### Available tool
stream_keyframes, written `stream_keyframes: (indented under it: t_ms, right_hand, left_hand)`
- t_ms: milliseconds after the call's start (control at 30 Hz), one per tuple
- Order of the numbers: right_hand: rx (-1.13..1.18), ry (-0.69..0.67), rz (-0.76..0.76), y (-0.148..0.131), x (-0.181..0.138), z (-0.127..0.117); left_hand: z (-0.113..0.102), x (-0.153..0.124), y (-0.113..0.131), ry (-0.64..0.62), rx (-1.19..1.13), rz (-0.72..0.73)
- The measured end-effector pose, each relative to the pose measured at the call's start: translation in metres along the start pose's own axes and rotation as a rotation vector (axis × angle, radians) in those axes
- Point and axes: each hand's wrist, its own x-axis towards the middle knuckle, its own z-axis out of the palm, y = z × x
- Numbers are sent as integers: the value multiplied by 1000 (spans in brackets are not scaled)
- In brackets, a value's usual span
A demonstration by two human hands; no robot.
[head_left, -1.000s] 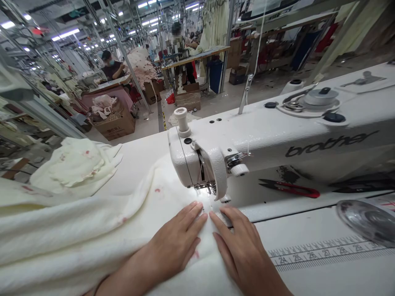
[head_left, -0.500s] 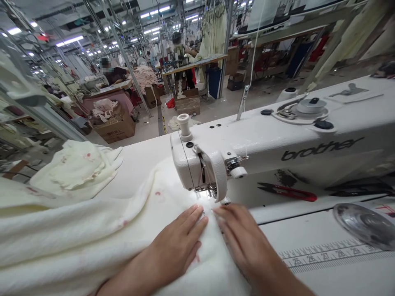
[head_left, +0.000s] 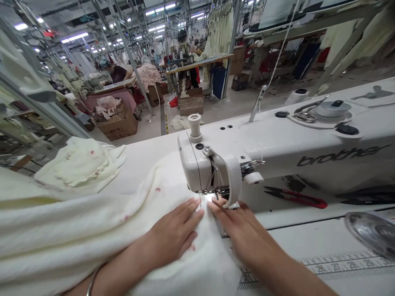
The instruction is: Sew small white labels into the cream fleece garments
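Cream cloth (head_left: 117, 230) with small red marks lies in loose folds over the left part of the white surface (head_left: 145, 158), reaching under the head of the sewing machine (head_left: 191, 164). Of the two hands, the left hand (head_left: 173, 228) rests palm down on the cloth, opened out nearly flat, fingertips just before the needle area and nothing gripped. The right hand (head_left: 239, 226) is palm down at the cloth's right border, fingers reaching beneath the machine head and partly hidden by its curved guard; whether they pinch the fabric, I cannot tell. Toward the surface's far edge, on the left, sits a crumpled cream pile (head_left: 82, 162) with similar marks. Red-handled snips (head_left: 298, 198) lie beyond the right hand, below the machine's arm. Nearer the surface's front edge runs a printed ruler scale (head_left: 344, 267).
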Motion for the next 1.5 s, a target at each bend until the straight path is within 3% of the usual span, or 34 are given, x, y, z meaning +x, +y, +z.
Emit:
stream_keyframes:
  t_ms: [167, 1033, 1500]
  right_hand:
    - [-97, 3, -12, -22, -22, 2]
    - [-60, 70, 55, -21, -10, 7]
    - [-64, 13, 71, -22, -20, 5]
  left_hand:
    - [2, -3, 0, -10, -16, -14]
    - [0, 3, -11, 46, -83, -4]
    - [6, 6, -27, 57, -113, -73]
